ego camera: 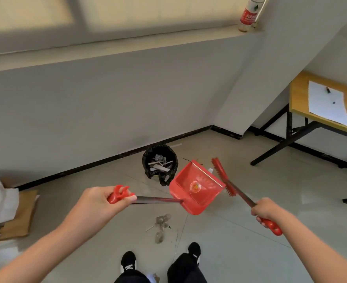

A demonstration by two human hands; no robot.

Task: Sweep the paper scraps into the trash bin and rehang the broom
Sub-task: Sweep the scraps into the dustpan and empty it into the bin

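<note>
Left hand (pixel 105 198) wrapped around the red dustpan (pixel 197 189) handle; pan held just right of the trash bin (pixel 160 164), apparently empty. Right hand (pixel 267 210) clenched on the broom (pixel 223 176), farther right of the bin, shaft running from hand toward the wall, bristle head leading. Paper scraps (pixel 159 165) already in the bin. Probably left: grey debris (pixel 161 227) well in front of the bin, then rehanging.

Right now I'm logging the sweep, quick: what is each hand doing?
Left hand: closed on the dustpan handle.
Right hand: closed on the broom handle.
</note>
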